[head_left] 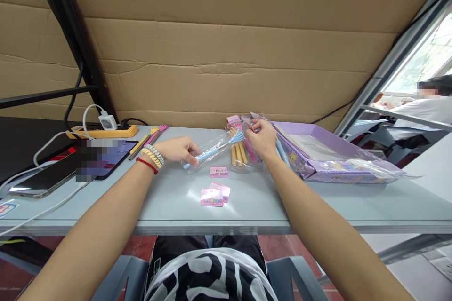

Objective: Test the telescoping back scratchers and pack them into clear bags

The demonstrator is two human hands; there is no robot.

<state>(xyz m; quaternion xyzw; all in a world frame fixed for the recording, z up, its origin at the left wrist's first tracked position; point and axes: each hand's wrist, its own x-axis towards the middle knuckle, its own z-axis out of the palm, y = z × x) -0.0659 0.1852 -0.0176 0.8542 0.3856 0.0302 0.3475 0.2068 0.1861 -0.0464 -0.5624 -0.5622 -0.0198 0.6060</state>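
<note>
A blue back scratcher [212, 153] with a small hand-shaped head lies in a clear plastic bag. My left hand [181, 150] is closed around its handle end. Past the scratcher's head, my right hand [262, 136] pinches clear plastic; which bag it belongs to I cannot tell. Under and beside that hand are more bagged scratchers with yellow handles [239, 154] and a blue one [282, 153]. Pink printed cards [219, 171] lie on the grey table [169, 197], two of them overlapping [212, 197] nearer the front edge.
On the right stands a purple box [339, 150] with clear wrap. Yellow and pink scratchers [148, 142] lie to the left, near a tablet [116, 160], a phone [45, 178] and a yellow power strip [129, 130] with cables. Cardboard [226, 47] forms the back. Another person [429, 108] sits far right.
</note>
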